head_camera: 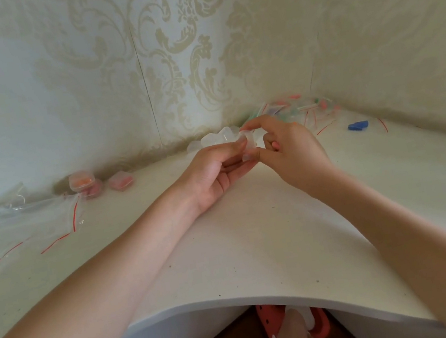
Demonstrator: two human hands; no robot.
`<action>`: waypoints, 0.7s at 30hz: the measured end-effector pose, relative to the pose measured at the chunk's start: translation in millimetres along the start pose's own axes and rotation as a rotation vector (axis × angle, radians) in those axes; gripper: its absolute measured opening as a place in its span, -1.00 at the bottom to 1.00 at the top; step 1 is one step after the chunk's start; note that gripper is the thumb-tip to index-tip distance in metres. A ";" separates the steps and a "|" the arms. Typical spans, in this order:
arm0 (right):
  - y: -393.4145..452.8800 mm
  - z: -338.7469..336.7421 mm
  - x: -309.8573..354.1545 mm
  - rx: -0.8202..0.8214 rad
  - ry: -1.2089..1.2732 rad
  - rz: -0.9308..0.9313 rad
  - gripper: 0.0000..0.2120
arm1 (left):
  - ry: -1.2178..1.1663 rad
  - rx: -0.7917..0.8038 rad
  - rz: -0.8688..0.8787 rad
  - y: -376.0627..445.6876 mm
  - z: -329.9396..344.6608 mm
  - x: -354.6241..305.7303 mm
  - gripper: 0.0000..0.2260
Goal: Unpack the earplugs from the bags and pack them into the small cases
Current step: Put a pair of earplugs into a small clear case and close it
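My left hand [216, 170] and my right hand [286, 148] meet above the middle of the white table [244, 248], both pinching one small clear plastic case [249, 146]. The case's lid seems partly raised; whether anything is inside is unclear. Behind the hands lies a cluster of empty clear cases [215, 138]. Three filled cases with orange and pink earplugs [90, 181] sit at the back left. A pile of bags with earplugs [303, 108] fills the back right corner. Two blue earplugs [358, 125] lie loose at the right.
Emptied clear zip bags with red strips [25, 221] are spread over the left of the table. Patterned walls close the table at the back and right. Below the curved front edge I see my foot in an orange sandal [292, 332].
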State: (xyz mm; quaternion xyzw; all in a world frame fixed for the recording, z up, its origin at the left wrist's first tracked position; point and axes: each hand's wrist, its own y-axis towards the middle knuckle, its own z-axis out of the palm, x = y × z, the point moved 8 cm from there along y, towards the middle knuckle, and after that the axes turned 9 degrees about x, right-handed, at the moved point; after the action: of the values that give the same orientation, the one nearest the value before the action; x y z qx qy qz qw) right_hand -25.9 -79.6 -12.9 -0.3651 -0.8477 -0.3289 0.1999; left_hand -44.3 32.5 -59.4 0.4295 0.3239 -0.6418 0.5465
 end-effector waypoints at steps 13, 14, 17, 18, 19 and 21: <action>-2.7 0.3 3.8 -0.044 -0.201 0.000 -0.73 | 0.012 0.014 0.006 1.3 -0.1 1.0 -0.87; -2.8 -0.1 4.4 -0.043 -0.221 0.000 -0.72 | 0.008 0.013 0.001 1.2 0.3 1.6 -0.87; -2.3 -2.2 0.6 -0.048 -0.157 0.024 -0.66 | -0.027 0.014 -0.010 1.3 2.0 3.1 -0.86; -2.4 -3.2 -1.9 -0.055 -0.073 0.034 -0.66 | -0.052 0.019 -0.007 1.6 2.3 2.8 -0.88; -2.2 -4.1 -4.3 -0.059 0.015 0.045 -0.69 | -0.076 0.023 0.002 2.2 1.7 1.7 -0.89; -1.6 -4.8 -8.2 -0.043 0.157 0.080 -0.76 | -0.091 0.042 0.020 2.6 1.4 -1.6 -0.86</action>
State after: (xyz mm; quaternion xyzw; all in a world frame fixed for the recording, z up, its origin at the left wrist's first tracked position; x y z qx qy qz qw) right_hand -21.3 -87.8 -14.9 -0.3762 -0.8068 -0.3664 0.2708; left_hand -42.0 31.4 -57.2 0.4144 0.2810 -0.6619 0.5579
